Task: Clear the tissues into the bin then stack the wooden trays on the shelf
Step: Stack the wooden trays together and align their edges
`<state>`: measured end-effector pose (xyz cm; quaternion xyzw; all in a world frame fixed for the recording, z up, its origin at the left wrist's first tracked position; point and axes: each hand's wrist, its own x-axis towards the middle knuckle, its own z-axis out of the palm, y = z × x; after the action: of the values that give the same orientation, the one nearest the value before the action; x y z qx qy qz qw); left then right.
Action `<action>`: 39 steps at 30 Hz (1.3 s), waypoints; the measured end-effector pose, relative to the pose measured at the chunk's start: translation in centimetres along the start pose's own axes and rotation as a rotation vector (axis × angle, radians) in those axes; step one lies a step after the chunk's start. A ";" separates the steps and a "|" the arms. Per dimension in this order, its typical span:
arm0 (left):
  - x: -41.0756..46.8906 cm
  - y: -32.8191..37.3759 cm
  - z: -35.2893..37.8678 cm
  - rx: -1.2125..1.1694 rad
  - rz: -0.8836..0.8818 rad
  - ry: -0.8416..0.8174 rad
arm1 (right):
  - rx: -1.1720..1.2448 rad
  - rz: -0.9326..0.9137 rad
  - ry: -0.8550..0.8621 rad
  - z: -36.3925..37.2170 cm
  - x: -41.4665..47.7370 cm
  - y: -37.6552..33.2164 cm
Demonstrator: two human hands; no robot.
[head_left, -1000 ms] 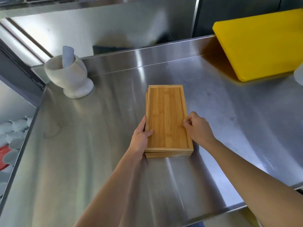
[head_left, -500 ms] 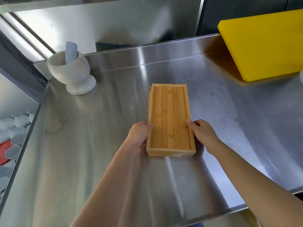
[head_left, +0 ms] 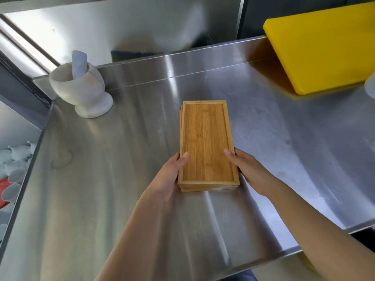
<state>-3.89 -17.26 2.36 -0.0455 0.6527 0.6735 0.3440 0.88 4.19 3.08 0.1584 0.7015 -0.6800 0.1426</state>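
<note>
A stack of several rectangular wooden trays sits in the middle of the steel shelf surface, its long side pointing away from me. My left hand grips the stack's near left edge, thumb resting on the top tray. On the near right edge my right hand does the same, thumb over the rim. The lower trays jut out slightly to the left at the far end. No tissues or bin are in view.
A white stone mortar with a pestle stands at the back left. A thick yellow cutting board lies at the back right, with a pale object at the right edge. Several white cups sit on a lower level at the left.
Both hands have slid toward the stack's near end and now clasp it with thumbs on top. The view has shifted slightly.
</note>
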 end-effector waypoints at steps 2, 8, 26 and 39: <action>-1.3 -1.3 -1.5 0.052 0.115 0.001 | -0.066 -0.065 -0.084 -0.9 -0.9 0.8; -3.2 -5.4 -3.0 0.772 0.315 0.143 | -0.568 -0.088 -0.057 -2.3 -2.0 4.1; -2.9 -7.7 0.6 1.085 0.622 0.615 | -0.870 -0.246 0.195 0.1 -2.3 6.5; -4.3 -6.4 0.6 0.930 0.527 0.566 | -0.898 -0.272 0.092 -1.5 -3.2 5.9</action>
<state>3.00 -19.03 -0.77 0.0953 0.9341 0.3419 -0.0378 6.30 5.72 -0.90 0.0178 0.9461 -0.3143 0.0756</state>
